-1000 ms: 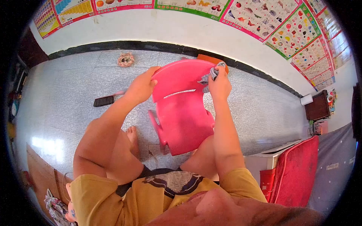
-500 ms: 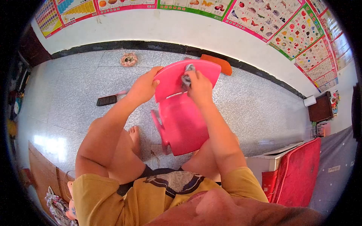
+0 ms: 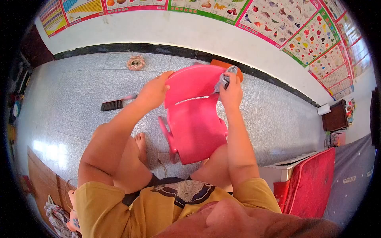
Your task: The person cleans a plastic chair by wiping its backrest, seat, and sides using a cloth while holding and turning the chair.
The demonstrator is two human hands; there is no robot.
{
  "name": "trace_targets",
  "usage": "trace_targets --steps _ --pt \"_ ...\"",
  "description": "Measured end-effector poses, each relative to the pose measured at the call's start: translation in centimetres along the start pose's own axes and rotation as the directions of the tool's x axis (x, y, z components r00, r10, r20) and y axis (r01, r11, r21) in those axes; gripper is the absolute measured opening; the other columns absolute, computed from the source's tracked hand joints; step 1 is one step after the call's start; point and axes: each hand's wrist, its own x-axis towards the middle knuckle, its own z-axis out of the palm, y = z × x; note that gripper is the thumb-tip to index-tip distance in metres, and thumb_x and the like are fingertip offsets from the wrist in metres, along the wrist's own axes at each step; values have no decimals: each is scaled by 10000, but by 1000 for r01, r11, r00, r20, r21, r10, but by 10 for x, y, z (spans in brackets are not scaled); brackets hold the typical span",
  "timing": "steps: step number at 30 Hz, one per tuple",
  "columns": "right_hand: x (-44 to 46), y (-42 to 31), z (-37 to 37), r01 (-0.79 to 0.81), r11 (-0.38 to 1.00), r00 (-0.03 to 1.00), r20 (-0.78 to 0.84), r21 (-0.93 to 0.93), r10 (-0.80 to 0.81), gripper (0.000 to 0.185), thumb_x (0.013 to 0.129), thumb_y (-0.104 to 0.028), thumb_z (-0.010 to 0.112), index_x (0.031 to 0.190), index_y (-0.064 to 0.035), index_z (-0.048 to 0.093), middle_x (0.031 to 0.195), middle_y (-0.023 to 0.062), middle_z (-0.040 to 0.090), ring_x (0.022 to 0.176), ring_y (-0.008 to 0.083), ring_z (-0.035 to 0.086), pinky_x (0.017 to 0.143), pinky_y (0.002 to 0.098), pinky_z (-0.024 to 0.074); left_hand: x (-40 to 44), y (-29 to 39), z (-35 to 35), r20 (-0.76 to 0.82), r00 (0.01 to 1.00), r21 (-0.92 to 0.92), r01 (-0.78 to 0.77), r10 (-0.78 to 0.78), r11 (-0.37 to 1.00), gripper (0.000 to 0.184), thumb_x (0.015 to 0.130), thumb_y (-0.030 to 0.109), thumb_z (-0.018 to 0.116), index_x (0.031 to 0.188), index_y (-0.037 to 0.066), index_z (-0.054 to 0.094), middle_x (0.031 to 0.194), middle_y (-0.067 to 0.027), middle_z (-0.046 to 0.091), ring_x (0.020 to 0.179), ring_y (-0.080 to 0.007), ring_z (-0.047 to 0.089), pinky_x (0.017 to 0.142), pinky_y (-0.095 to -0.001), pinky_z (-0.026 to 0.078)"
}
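Note:
A pink plastic chair (image 3: 198, 131) stands between my knees, its backrest away from me. My left hand (image 3: 158, 90) is closed around the left edge of the backrest, thumb on the near face. In my right hand (image 3: 231, 92) is a crumpled grey cloth (image 3: 225, 79), pressed against the right end of the backrest. Part of the cloth is hidden behind my fingers.
A black-bristled brush (image 3: 112, 105) lies on the floor left of the chair, and a round woven item (image 3: 135, 62) sits near the wall. Behind the backrest is an orange object (image 3: 238, 73). A red padded cover (image 3: 311, 180) stands at the right.
My right hand has moved the cloth rightwards across the backrest, from its middle to its right end. My left hand stays on the left edge.

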Motion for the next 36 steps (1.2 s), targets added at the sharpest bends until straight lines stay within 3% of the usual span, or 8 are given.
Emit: trace_targets --steps 6,12,18,23,26,30,33,36 --pt "-22 -36 20 294 953 939 163 80 -303 582 744 -10 739 1271 -199 580 1124 153 557 997 389 621 816 489 534 -2 4 1 12 1000 47 1 -2 999 529 969 74 562 1476 85 412 1334 -263 586 1232 -457 555 1020 -504 464" --pt "-17 -35 17 163 978 967 176 127 -184 598 748 15 725 1285 -201 578 1140 155 548 1029 392 619 849 485 538 -3 8 -2 18 1000 70 19 -21 997 532 972 85 553 1482 86 403 1336 -287 573 1226 -471 553 1012 -512 468" --pt "-11 -25 14 144 979 990 -4 143 -144 560 762 14 726 1264 -196 592 1200 162 554 1051 392 618 868 459 540 -5 8 -2 5 1000 86 -7 6 996 532 972 91 557 1480 89 402 1341 -283 569 1219 -472 557 1003 -508 476" --pt "-9 -20 12 106 938 992 33 328 -124 569 793 -14 742 1314 -169 575 1229 167 557 1096 367 604 934 426 507 -9 7 2 -97 993 84 -55 63 995 548 945 159 634 1451 71 445 1277 -250 590 1209 -460 553 1005 -505 469" --pt "-16 -29 12 62 836 975 147 546 -168 633 823 -31 747 1405 -129 518 1282 156 553 1184 314 579 1004 396 468 -10 22 2 -273 837 315 -388 475 866 584 906 232 703 1420 53 493 1238 -224 594 1193 -433 546 1024 -497 443" --pt "-31 -57 13 -65 549 903 284 834 -324 723 854 -30 737 1502 -96 425 1377 138 528 1315 251 504 1097 369 403 -13 34 18 -239 861 191 -412 449 891 608 869 301 746 1379 46 534 1233 -222 603 1174 -414 539 1032 -487 421" --pt "-40 -63 17 -84 545 885 314 834 -344 727 865 -10 723 1515 -105 412 1395 135 523 1328 246 490 1136 365 369 -9 31 23 -288 862 148 -391 418 908 540 870 316 744 1302 32 590 1145 -214 634 1099 -391 572 978 -469 442" --pt "-37 -67 8 -320 485 876 450 814 -176 654 900 24 675 1495 -112 441 1314 105 572 1170 170 580 1000 324 485 2 27 17 -242 942 -85 -261 234 961 379 910 289 701 1155 6 646 954 -192 664 914 -311 624 854 -415 482"
